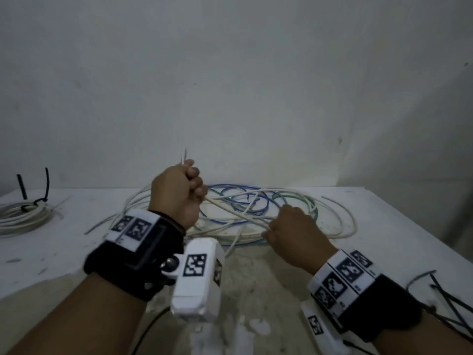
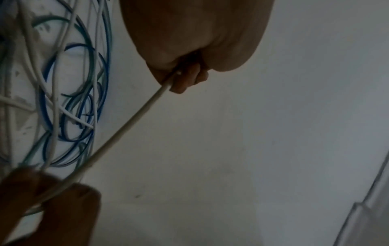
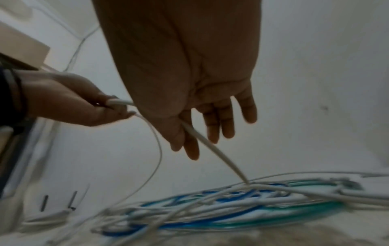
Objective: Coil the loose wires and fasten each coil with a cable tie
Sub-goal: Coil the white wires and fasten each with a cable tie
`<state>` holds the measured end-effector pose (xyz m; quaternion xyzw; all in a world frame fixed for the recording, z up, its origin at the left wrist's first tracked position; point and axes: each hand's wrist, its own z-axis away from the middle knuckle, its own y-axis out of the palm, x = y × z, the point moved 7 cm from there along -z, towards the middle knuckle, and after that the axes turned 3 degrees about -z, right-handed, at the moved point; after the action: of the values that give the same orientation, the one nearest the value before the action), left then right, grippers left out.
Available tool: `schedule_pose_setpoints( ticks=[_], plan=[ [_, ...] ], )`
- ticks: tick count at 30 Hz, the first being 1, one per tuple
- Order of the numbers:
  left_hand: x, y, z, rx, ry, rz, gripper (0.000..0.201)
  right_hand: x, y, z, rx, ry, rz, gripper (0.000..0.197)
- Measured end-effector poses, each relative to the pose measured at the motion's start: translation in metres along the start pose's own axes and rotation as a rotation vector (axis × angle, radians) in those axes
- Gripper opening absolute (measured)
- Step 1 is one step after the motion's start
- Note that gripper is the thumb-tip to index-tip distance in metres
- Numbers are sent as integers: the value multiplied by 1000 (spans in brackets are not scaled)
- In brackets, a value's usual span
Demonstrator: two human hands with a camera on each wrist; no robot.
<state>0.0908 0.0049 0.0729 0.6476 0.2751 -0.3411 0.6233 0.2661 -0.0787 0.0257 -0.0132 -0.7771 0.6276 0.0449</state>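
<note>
Holding a thin white round wire [image 1: 231, 210] in both hands, stretched taut between them above the white worn tabletop [image 1: 76, 252].

Nearest: black wrist straps with white printed marker blocks on both my forearms. At the near right edge, a few loose black cable ties [image 1: 445, 295] lie scattered on the tabletop.

My right hand [image 1: 294, 234] is low, near the middle right. In the right wrist view the wire runs under my thumb against the forefinger, pinched there; the other fingers [image 3: 220, 123] hang straight and slightly apart. From that hand the wire drops into the pile.

My left hand [image 1: 179, 193] is raised, a little farther and to the left, closed in a fist round the same wire. A short bare end [image 1: 184, 156] sticks up above the fist. In the left wrist view the wire leaves my curled fingers [image 2: 185, 79] and slants down toward the right hand.

Just beyond and between the hands: a tangle of loose wires [image 1: 256, 213], white, blue and green, in wide overlapping loops flat on the tabletop, spreading out to the right.

Far left: a finished coil of white wire [image 1: 23, 216], flat on the table, bound by a black cable tie [image 1: 42, 198] whose tails stand up. A second black tail stands just left of it.

Behind everything, a plain grey-white wall [image 1: 256, 73].
</note>
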Motion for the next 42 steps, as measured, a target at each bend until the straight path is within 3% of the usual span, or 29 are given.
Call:
schedule_pose_setpoints(
  ticks=[3, 6, 11, 13, 16, 18, 20, 22, 24, 26, 30, 34, 38, 42],
  plan=[
    [-3, -3, 2, 35, -40, -6, 20, -31, -4, 6, -22, 174, 4, 33],
    [3, -3, 7, 65, -60, -54, 19, -42, -6, 3, 8, 239, -177, 25],
    [19, -6, 14, 127, -95, -184, 15, -52, -34, -2, -259, 305, -988, 23],
    [27, -6, 17, 137, -119, -206, 15, -48, -47, -2, -370, 248, -1116, 17],
    [38, -4, 20, 172, -183, -160, 17, -33, -57, -8, -419, 55, -1002, 25],
    [40, -4, 21, 185, -201, -130, 19, -19, -61, -11, -459, -77, -734, 31],
    [38, -5, 21, 186, -193, -112, 20, -7, -66, -6, -623, -206, -433, 26],
    [36, -6, 21, 183, -184, -101, 22, 0, -67, -2, -700, -229, -242, 23],
    [35, -8, 21, 181, -174, -94, 23, 1, -64, -2, -594, -149, -291, 22],
    [35, -9, 22, 188, -163, -95, 22, 0, -58, -3, -428, -48, -496, 19],
    [43, -7, 25, 210, -182, -71, 20, -3, -40, -6, -187, 237, -1323, 27],
    [58, 1, 34, 268, -199, -111, 15, 10, -18, -9, -96, 332, -1666, 3],
    [61, 0, 36, 240, -166, -367, 22, 11, 9, -10, 37, 521, -1977, 17],
    [55, 2, 40, 354, -95, -683, 20, 13, 24, -6, 182, 603, -2009, 24]
  ],
)
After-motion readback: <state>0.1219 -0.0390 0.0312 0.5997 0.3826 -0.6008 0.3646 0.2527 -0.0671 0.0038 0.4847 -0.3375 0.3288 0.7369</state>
